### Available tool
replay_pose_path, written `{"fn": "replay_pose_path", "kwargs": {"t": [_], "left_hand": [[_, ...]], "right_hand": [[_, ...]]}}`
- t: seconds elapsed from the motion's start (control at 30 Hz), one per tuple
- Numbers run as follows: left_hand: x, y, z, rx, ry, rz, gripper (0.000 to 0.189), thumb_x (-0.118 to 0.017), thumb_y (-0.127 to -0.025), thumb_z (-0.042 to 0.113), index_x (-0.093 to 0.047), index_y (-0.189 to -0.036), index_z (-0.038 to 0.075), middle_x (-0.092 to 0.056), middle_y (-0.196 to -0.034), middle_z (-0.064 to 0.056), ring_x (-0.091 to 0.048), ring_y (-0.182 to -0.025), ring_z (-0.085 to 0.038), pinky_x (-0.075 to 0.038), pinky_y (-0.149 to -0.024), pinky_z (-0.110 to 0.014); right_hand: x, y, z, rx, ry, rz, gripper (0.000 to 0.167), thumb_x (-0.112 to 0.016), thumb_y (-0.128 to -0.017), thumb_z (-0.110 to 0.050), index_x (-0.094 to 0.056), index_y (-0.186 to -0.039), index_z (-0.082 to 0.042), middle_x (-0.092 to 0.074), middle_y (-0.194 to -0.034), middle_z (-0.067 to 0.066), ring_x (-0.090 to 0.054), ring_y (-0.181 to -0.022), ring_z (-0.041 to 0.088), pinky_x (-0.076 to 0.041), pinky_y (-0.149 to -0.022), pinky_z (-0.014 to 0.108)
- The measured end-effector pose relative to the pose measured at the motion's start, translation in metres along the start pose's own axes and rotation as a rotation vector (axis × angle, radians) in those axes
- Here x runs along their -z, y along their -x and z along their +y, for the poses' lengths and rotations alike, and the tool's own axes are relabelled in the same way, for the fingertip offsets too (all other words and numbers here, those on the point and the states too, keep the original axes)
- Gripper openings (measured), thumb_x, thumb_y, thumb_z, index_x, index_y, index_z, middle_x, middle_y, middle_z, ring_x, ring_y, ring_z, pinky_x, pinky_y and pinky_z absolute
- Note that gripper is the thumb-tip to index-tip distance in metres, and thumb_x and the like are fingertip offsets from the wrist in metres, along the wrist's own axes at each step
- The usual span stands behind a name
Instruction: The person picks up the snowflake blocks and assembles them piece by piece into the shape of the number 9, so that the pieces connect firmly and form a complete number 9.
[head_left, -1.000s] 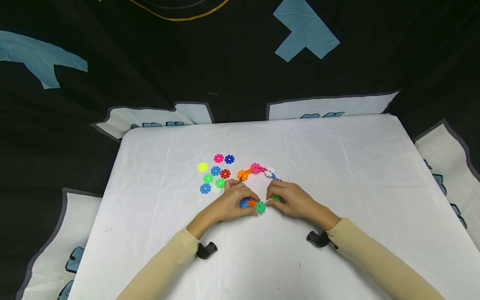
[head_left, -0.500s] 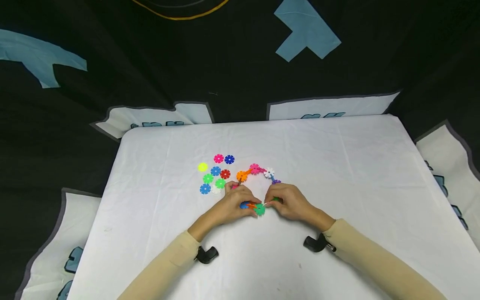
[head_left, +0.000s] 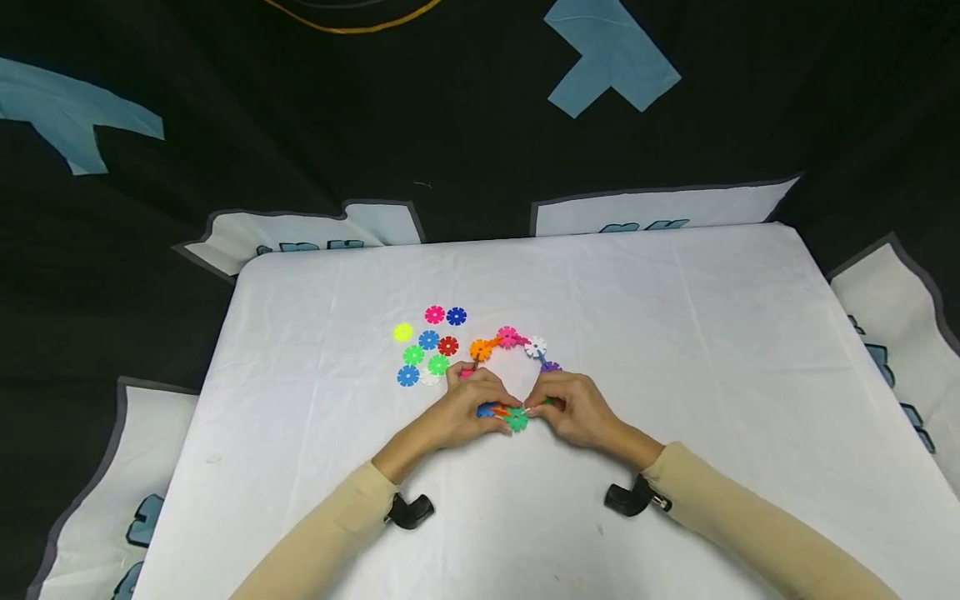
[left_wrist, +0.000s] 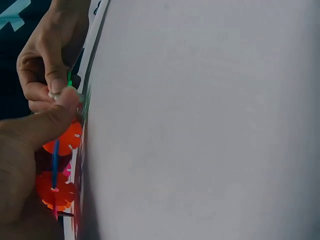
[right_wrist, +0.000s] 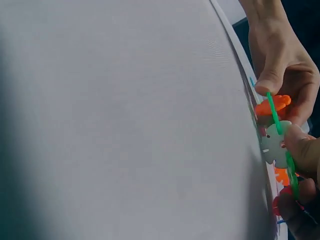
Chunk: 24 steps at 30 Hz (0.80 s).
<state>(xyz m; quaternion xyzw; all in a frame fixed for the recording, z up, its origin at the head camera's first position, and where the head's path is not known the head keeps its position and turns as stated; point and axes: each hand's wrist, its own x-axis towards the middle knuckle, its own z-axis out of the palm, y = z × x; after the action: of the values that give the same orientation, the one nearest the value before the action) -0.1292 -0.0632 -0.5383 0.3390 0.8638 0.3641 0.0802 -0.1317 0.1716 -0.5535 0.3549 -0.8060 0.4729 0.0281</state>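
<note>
My left hand (head_left: pixel 468 408) pinches a green notched disc (head_left: pixel 517 419) between thumb and fingers, with an orange and a blue disc (head_left: pixel 487 410) linked behind it. Facing it, my right hand (head_left: pixel 581 408) pinches a white notched disc (right_wrist: pixel 272 147). In the right wrist view the green disc's edge meets the white one, and another green disc (right_wrist: pixel 292 175) joins the white one's other side. The linked discs form a ring; its far side shows an orange disc (head_left: pixel 481 350), a pink disc (head_left: pixel 507 337), a white disc and a purple disc (head_left: pixel 551 367). My fingers hide parts of the ring.
Several loose discs lie left of the ring on the white-covered table (head_left: pixel 675 333), among them a yellow disc (head_left: pixel 403 332), a red disc (head_left: pixel 447 346) and a dark blue disc (head_left: pixel 457 317). A dark curtain (head_left: pixel 480 125) hangs behind the table's far edge.
My right hand has moved a little left and nearer my body, closing the gap to the left hand's green disc. More of the purple disc shows. The left hand keeps its pinch.
</note>
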Motion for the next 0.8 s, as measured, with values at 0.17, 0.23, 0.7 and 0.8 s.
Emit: {"fn": "replay_pose_path", "kwargs": {"t": [0.17,0.23,0.7,0.8], "left_hand": [[0.006,0.002,-0.003,-0.015,-0.086,0.066,0.026,-0.087,-0.071,0.031,-0.071,-0.089,0.02,-0.069,-0.093,0.008,-0.056,-0.107,-0.015,-0.023,-0.105,-0.049],[0.008,0.003,-0.004,-0.018,-0.108,0.084,0.026,-0.087,-0.07,0.029,-0.069,-0.085,0.019,-0.068,-0.091,0.009,-0.057,-0.106,-0.015,-0.026,-0.106,-0.048],[0.013,0.005,-0.008,-0.026,-0.137,0.078,0.035,-0.086,-0.073,0.031,-0.071,-0.1,0.015,-0.07,-0.101,0.005,-0.058,-0.111,-0.019,-0.031,-0.107,-0.043],[0.014,0.005,-0.006,-0.029,-0.142,0.075,0.043,-0.088,-0.07,0.035,-0.071,-0.104,0.015,-0.071,-0.103,0.004,-0.057,-0.113,-0.02,-0.03,-0.106,-0.044]], "right_hand": [[0.003,0.001,-0.004,-0.007,0.063,-0.043,0.003,-0.076,-0.085,-0.012,-0.074,-0.087,-0.014,-0.071,-0.089,-0.006,-0.055,-0.072,0.002,-0.046,-0.062,0.018],[0.005,0.002,-0.006,0.004,0.091,-0.059,0.006,-0.075,-0.086,-0.011,-0.074,-0.092,-0.013,-0.071,-0.095,-0.004,-0.06,-0.083,0.006,-0.051,-0.07,0.023],[0.012,-0.001,-0.007,0.015,0.132,-0.095,0.02,-0.077,-0.084,-0.006,-0.074,-0.104,-0.009,-0.066,-0.109,0.001,-0.062,-0.094,0.011,-0.054,-0.077,0.028],[0.013,-0.002,-0.008,0.011,0.129,-0.107,0.018,-0.076,-0.084,-0.007,-0.074,-0.102,-0.01,-0.066,-0.108,0.0,-0.058,-0.081,0.006,-0.052,-0.069,0.022]]}}
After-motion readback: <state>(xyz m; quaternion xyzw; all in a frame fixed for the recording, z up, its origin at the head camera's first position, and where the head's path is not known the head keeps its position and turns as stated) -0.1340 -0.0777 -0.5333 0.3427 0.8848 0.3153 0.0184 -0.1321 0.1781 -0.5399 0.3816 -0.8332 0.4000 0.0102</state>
